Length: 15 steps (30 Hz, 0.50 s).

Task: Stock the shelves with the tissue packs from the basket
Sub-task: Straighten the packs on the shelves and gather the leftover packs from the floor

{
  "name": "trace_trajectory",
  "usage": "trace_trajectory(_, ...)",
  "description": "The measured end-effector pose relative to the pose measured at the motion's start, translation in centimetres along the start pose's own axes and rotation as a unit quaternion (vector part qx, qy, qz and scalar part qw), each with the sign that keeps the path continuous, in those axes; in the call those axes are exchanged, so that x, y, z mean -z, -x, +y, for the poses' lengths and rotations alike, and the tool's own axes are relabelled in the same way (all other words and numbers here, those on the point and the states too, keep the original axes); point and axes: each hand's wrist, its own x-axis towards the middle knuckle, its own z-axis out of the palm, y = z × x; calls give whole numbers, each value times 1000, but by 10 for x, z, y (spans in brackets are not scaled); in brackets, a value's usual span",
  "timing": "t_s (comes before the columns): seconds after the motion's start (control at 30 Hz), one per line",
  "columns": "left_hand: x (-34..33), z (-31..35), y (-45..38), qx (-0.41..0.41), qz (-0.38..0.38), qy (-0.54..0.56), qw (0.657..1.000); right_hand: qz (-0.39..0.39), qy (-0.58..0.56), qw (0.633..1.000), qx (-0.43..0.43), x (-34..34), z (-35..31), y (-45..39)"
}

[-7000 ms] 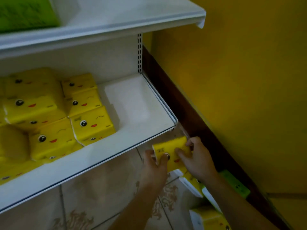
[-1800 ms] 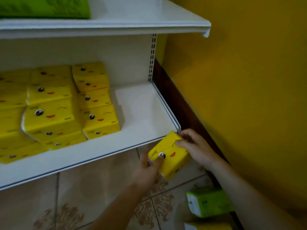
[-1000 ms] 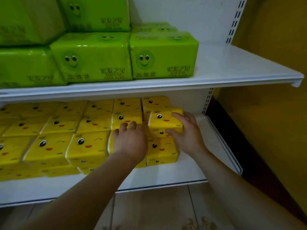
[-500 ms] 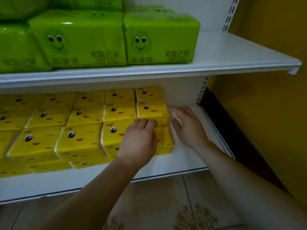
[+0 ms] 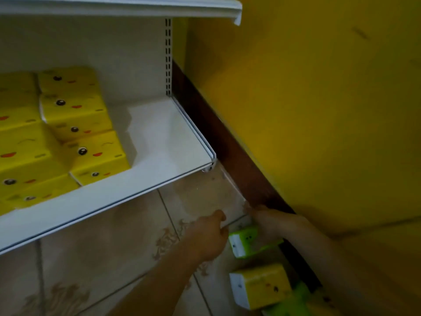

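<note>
Lower right of frame — green tissue pack [image 5: 248, 244] lies between both hands; right hand [image 5: 271, 224] rests over it, left hand [image 5: 209, 236] loosely curled just beside — grip unclear.

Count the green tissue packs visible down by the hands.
2: one green pack between the left hand and right hand; another, blurred, at the bottom edge beside a yellow pack. More may be hidden.

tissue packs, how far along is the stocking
Done: yellow packs fill the lower shelf's left side. In hand: both hands, left hand and right hand, reach down at a green pack. Left: that one, a yellow pack below it, and the shelf's bare right end.
</note>
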Motion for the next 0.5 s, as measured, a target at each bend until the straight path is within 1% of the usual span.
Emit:
trace_trajectory(0.07, -20, 2, -4, 9, -36, 28, 999, -5, 6, 1000, 26, -24, 15, -5)
trace_trajectory(0.1, -27, 2, -4, 16, -50, 39, 998, 4, 33, 998, 45, -31, 17, -3)
trace_trajectory(0.13, -31, 2, -3, 21, -63, 49, 997, 29, 58, 996, 66, -36, 19, -2)
trace_trajectory(0.17, -35, 1, -4, 27, -72, 59, 995, 63, 56, 993, 82, -37, 18, 2)
trace_trajectory(0.2, -35, 1, -3, 32, -74, 70, 994, 101, 26, 990, 99, -36, 17, 4)
trace_trajectory(0.3, -21, -5, -5, 46, -47, 139, 988, 196, -93, 968, 127, -16, 9, 18)
trace_trajectory(0.37, 0, -9, -3, 44, -13, 197, 979, 249, -190, 940, 136, -2, -1, 26)
trace_trajectory(0.4, 11, -11, -1, 46, 6, 232, 972, 260, -257, 918, 152, 5, -6, 28)
trace_trajectory(0.43, 22, -14, 1, 52, 25, 274, 960, 253, -329, 893, 174, 13, -12, 31)
trace_trajectory(0.5, 45, -16, 7, 75, 53, 350, 932, 203, -454, 842, 210, 27, -23, 31)
